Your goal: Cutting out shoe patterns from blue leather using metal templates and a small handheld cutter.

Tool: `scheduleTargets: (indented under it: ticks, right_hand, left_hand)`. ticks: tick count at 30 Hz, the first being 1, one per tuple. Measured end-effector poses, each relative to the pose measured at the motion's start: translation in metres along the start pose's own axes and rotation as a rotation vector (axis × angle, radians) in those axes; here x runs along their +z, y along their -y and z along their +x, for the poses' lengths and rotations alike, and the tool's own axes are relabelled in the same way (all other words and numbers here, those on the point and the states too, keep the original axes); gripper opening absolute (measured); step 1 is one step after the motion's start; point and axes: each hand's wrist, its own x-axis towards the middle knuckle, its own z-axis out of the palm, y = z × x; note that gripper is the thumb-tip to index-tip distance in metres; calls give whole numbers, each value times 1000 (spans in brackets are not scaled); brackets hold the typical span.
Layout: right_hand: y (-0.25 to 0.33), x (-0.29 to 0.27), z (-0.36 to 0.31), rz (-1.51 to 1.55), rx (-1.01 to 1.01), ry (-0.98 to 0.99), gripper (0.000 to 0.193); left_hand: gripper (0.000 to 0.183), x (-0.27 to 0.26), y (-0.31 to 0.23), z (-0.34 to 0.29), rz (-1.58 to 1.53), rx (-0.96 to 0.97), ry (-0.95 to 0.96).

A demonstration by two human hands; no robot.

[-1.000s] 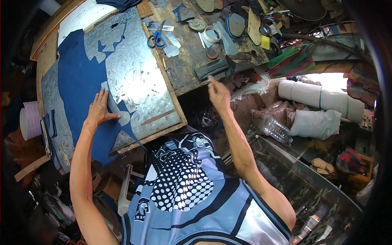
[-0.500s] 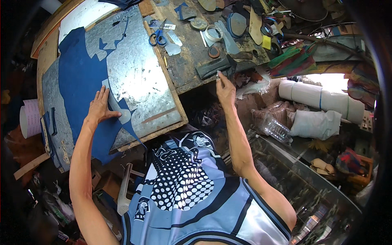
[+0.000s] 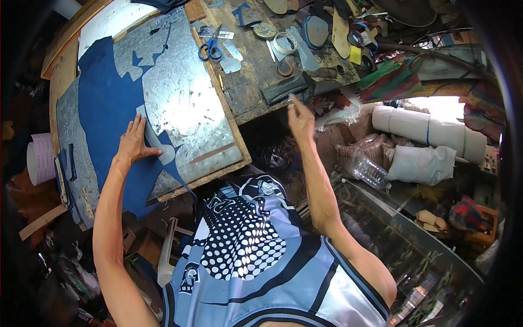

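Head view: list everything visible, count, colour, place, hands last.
Board: one, metal-grey, left
Sheet: one, blue, on the board
Template: one, pale grey, on the sheet
Workbench: one, dark brown, right of the board
Scissors: one pair, blue-handled, on the workbench
Block: one, yellow, on the workbench
Folded bundle: one, dark grey, workbench's near edge
Roll: one, white, right side
Bottle: one, clear, below the roll
The rest: too dense to count
Left hand: one, bare, spread over sheet and template
Right hand: one, bare, by the folded bundle
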Motion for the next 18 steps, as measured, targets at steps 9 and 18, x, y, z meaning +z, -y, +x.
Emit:
scheduleTargets:
  ticks: [9, 18]
  right_hand:
    - [10, -2, -14, -88, -76, 176, 31]
    - [-15, 5, -5, 4, -23, 59, 32]
  left_hand:
    - [134, -1, 0, 1, 0, -9, 2]
    - [133, -3, -3, -1, -6, -1, -12]
